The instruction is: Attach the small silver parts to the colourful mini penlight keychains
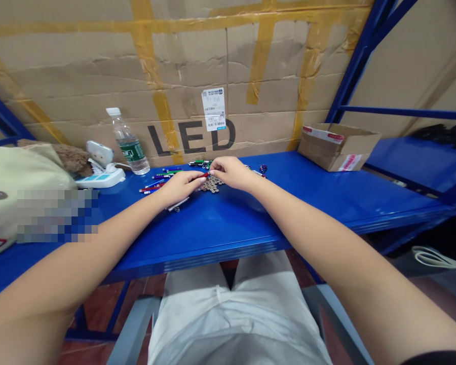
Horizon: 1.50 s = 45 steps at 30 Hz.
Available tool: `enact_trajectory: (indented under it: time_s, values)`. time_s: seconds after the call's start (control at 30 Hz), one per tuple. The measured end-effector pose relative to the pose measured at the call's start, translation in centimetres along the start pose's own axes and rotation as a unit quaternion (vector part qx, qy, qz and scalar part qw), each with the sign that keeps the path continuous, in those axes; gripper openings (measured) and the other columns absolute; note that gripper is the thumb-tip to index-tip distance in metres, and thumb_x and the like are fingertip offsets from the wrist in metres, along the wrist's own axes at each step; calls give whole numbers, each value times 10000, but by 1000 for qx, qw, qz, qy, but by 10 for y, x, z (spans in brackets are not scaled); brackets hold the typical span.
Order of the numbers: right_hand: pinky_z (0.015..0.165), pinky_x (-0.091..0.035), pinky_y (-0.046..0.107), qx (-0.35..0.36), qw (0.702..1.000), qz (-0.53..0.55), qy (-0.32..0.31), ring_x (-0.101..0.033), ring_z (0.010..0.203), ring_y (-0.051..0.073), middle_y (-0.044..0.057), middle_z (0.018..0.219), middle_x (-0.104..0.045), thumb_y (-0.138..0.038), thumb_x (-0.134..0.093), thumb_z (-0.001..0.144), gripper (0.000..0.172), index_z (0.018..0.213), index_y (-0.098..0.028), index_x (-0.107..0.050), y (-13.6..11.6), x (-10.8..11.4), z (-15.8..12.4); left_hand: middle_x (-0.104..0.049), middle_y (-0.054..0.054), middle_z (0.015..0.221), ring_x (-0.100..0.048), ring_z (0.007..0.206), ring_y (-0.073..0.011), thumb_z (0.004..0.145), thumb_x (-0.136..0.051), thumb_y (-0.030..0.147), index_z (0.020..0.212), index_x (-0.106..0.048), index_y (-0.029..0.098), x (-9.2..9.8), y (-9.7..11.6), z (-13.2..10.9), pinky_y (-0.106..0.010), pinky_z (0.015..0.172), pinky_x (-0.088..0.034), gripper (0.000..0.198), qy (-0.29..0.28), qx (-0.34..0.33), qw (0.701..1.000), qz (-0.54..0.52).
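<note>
Seated; my lap and pale trousers (235,314) lie nearest, both forearms stretched forward over the blue surface (220,228).

Step in hand, as I judge it: working on one small red pen-shaped piece (204,175) held between both hands, above a heap of small round discs (210,185). Next move likely calls for a fine fingertip pinch and a steady line-up; the parts are tiny, hard to make out.

Left hand (180,186): grip closed on the near end of the red piece, fingers curled tight. Right hand (231,172): fingertips pinched together at the piece's far end, just over the discs. Whether it holds a disc, I cannot tell.

Beyond the hands: loose coloured pens (163,178), red, green, blue, scattered to the left. Further left, a water bottle (128,142) upright. Far right, a small open carton (336,146). Behind all, a cardboard wall (228,76) marked LED.
</note>
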State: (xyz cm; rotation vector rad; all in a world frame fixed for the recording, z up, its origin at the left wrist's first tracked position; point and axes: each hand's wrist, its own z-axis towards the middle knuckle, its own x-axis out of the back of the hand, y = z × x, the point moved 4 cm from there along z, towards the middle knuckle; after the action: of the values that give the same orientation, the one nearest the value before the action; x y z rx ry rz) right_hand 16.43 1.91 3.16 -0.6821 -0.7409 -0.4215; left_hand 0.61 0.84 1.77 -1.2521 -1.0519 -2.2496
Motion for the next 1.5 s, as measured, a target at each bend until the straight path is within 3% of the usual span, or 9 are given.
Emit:
enact_trajectory:
  time_s: [0.13, 0.27, 0.5, 0.7, 0.9, 1.03, 1.17, 1.33, 1.5]
  values:
    - [684, -366, 260, 16, 1000, 0, 7, -526, 741, 143, 47, 803, -634, -177, -514, 824, 112, 810, -134, -617, 0, 1, 1, -655, -26, 768, -572, 683, -155, 886, -408, 509, 968, -647, 151, -2, -2, 2, -269, 656, -457, 438, -16, 31, 998, -55]
    - [672, -365, 261, 23, 1000, 3, -1, -516, 720, 143, 42, 781, -620, -182, -506, 827, 109, 797, -136, -601, 0, 1, 1, -692, -61, 889, -613, 814, -201, 912, -396, 447, 996, -662, 163, 3, 4, 1, -304, 740, -444, 397, 31, -59, 993, 100]
    - [650, -370, 258, -24, 999, 32, 21, -507, 688, 134, 31, 741, -600, -171, -511, 827, 87, 766, -142, -566, -3, 2, 1, -712, -107, 952, -637, 827, -211, 955, -375, 342, 1042, -656, 185, 11, 13, -6, -326, 652, -344, 334, 154, -153, 909, 355]
    - [594, -374, 246, -105, 986, 128, -25, -496, 587, 112, -4, 619, -556, -196, -536, 832, 134, 703, -157, -526, 5, -8, 0, -727, -80, 925, -631, 762, -176, 972, -326, 222, 1057, -637, 204, 17, 18, -9, -335, 593, -272, 322, 138, -212, 875, 413]
    - [572, -391, 236, -153, 956, 233, -88, -485, 542, 99, -20, 576, -502, -235, -481, 885, 227, 667, -171, -487, 12, -17, -1, -717, -77, 1017, -654, 843, -202, 956, -381, 308, 1061, -656, 218, 18, 12, -1, -345, 669, -367, 308, 115, -154, 917, 349]
    - [640, -386, 257, -53, 997, 53, -33, -533, 666, 136, 32, 713, -599, -300, -510, 881, 197, 757, -158, -565, 5, -3, 3, -697, -76, 1088, -639, 981, -224, 909, -447, 411, 1095, -667, 213, 21, 3, 4, -336, 798, -445, 349, 113, -85, 968, 206]
    - [678, -374, 258, 16, 999, -51, -9, -553, 775, 156, 65, 870, -647, -262, -502, 886, 170, 958, -149, -607, 3, 8, 3, -710, -53, 1052, -647, 927, -216, 852, -504, 466, 1079, -683, 206, 24, -3, 4, -327, 826, -475, 389, 55, -15, 996, 72]
    - [670, -356, 251, 48, 989, -120, -79, -569, 825, 169, 68, 939, -668, -269, -474, 907, 189, 986, -171, -616, -5, 5, 1, -723, -45, 986, -647, 871, -204, 823, -521, 500, 1098, -675, 196, 20, -5, 1, -336, 830, -490, 438, -20, 50, 998, -19]
    - [637, -331, 254, 32, 971, -187, -143, -577, 823, 174, 97, 990, -670, -225, -380, 948, 246, 964, -156, -616, -20, 2, -2, -710, -30, 1033, -633, 936, -217, 815, -525, 518, 1049, -699, 212, 19, -5, 1, -332, 862, -478, 423, -50, 49, 997, -18]
